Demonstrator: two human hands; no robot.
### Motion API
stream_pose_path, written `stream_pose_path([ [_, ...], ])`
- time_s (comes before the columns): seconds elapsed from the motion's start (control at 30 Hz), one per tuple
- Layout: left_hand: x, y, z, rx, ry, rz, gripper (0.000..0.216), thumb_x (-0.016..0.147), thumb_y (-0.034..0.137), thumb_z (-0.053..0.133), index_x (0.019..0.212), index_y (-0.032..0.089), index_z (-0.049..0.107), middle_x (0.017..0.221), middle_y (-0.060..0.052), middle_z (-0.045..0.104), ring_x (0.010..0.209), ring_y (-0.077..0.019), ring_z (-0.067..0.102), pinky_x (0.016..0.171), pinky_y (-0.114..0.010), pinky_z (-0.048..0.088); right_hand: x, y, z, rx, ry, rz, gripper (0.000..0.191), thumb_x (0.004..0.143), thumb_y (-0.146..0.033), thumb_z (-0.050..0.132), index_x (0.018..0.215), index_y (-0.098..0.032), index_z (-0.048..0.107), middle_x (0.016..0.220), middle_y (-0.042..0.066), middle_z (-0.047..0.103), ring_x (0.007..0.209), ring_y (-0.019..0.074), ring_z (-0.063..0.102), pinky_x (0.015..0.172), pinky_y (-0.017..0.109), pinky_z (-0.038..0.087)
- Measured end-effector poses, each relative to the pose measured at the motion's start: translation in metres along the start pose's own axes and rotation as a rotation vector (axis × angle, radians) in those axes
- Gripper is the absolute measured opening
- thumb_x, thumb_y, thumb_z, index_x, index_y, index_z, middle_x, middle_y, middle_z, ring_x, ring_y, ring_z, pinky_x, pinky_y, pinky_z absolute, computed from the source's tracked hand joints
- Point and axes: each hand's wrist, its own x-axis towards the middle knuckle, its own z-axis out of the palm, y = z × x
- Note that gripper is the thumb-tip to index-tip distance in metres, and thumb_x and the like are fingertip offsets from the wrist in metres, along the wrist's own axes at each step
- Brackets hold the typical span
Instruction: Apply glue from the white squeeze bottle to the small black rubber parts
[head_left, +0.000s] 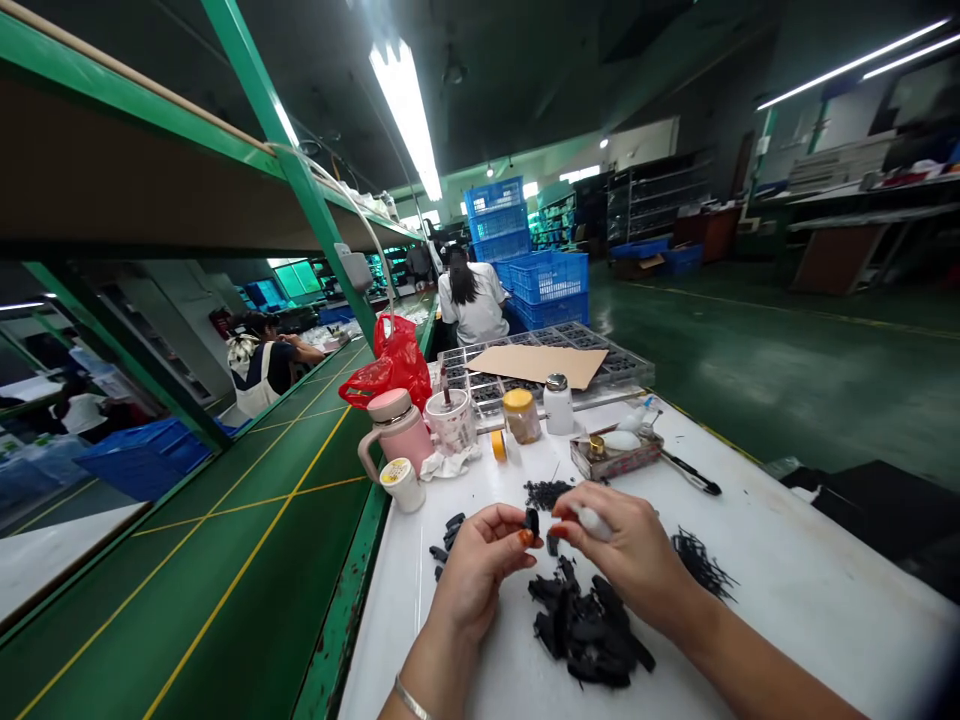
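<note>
My left hand (480, 560) pinches a small black plastic part (532, 521) between thumb and fingers above the white table (787, 580). My right hand (626, 545) is closed round a small white tool (596, 520), its tip close to the black part. Just below both hands lies a heap of black plastic parts (589, 630). A few single black parts (448, 535) lie left of my left hand. A small pile of dark trimmings (545, 492) sits beyond the hands, and a bundle of thin black strips (701, 565) lies to the right.
At the table's far end stand a pink jug (397, 430), white cups (451, 420), jars (521, 415), a small tray of bottles (615, 450), a red bag (394, 365) and part trays under cardboard (536, 362). A green conveyor (247, 540) runs left. Other people sit further along; blue crates (547, 275) stand behind.
</note>
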Motion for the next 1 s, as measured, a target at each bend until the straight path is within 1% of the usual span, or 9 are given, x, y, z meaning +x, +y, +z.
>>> stream_pose_path([
  [0.13,0.000,0.001,0.000,0.039,-0.035,-0.013,0.031,0.067,0.030,0.078,0.085,0.014,0.057,0.087,-0.011,0.069,0.079,-0.0190,0.066,0.062,-0.023,0.048,0.000,0.002,-0.006,0.286,0.037,0.217,0.032,0.091,-0.046,0.044,0.110,-0.021,0.047,0.080,0.003,0.058,0.059,0.0157,0.062,0.041,0.024,0.046],
  [0.2,0.000,0.002,0.000,0.062,-0.045,-0.013,0.032,0.068,0.031,0.077,0.087,0.014,0.057,0.087,-0.011,0.070,0.079,-0.0193,0.066,0.062,-0.024,0.047,0.002,0.004,-0.009,0.297,0.055,0.232,0.040,0.093,-0.048,0.039,0.123,-0.022,0.041,0.083,0.003,0.059,0.058,0.0150,0.061,0.045,0.025,0.049],
  [0.3,0.000,0.003,0.001,0.088,-0.020,0.008,0.032,0.067,0.031,0.078,0.087,0.014,0.059,0.082,-0.009,0.069,0.078,-0.0189,0.066,0.063,-0.024,0.047,0.007,0.009,-0.016,0.219,0.040,0.258,0.045,0.093,-0.048,0.040,0.129,-0.022,0.042,0.086,0.003,0.060,0.054,0.0119,0.057,0.056,0.029,0.053],
  [0.4,0.000,0.005,0.002,0.120,0.013,0.033,0.029,0.066,0.029,0.077,0.085,0.014,0.062,0.079,-0.007,0.068,0.077,-0.0176,0.065,0.063,-0.023,0.047,0.010,0.011,-0.024,0.275,0.014,0.281,0.046,0.090,-0.049,0.046,0.126,-0.021,0.045,0.101,0.007,0.062,0.063,0.0137,0.060,0.058,0.030,0.053],
  [0.5,0.000,0.004,0.001,0.180,0.032,0.062,0.025,0.068,0.027,0.076,0.085,0.013,0.063,0.078,-0.008,0.069,0.077,-0.0171,0.064,0.063,-0.023,0.048,0.011,0.007,-0.032,0.424,0.062,0.288,0.039,0.085,-0.047,0.056,0.112,-0.022,0.045,0.110,0.010,0.062,0.075,0.0179,0.064,0.052,0.026,0.050],
  [0.6,0.001,0.003,-0.001,0.256,0.019,0.108,0.023,0.070,0.027,0.073,0.086,0.013,0.065,0.080,-0.008,0.069,0.076,-0.0172,0.063,0.064,-0.024,0.049,0.008,0.000,-0.039,0.409,0.158,0.315,0.034,0.076,-0.043,0.069,0.092,-0.020,0.050,0.087,0.006,0.068,0.063,0.0155,0.061,0.045,0.022,0.044],
  [0.7,0.000,0.001,-0.001,0.325,0.012,0.151,0.022,0.071,0.027,0.072,0.087,0.013,0.068,0.080,-0.008,0.069,0.075,-0.0172,0.063,0.064,-0.025,0.050,0.006,-0.003,-0.045,0.285,0.232,0.286,0.030,0.067,-0.040,0.077,0.078,-0.017,0.060,0.069,0.003,0.064,0.052,0.0117,0.053,0.042,0.021,0.038],
  [0.87,0.000,0.000,0.000,0.401,0.040,0.206,0.021,0.069,0.026,0.074,0.084,0.013,0.070,0.077,-0.007,0.069,0.071,-0.0171,0.062,0.063,-0.026,0.051,0.006,-0.006,-0.043,0.312,0.176,0.283,0.032,0.074,-0.046,0.070,0.090,-0.019,0.066,0.059,0.000,0.055,0.048,0.0103,0.045,0.041,0.022,0.034],
  [1.0,0.001,-0.002,0.000,0.465,0.052,0.244,0.020,0.069,0.027,0.074,0.083,0.014,0.070,0.079,-0.007,0.069,0.071,-0.0178,0.062,0.064,-0.027,0.052,0.007,-0.011,-0.037,0.357,0.238,0.252,0.033,0.064,-0.044,0.078,0.080,-0.018,0.064,0.075,0.003,0.062,0.064,0.0148,0.056,0.051,0.023,0.044],
])
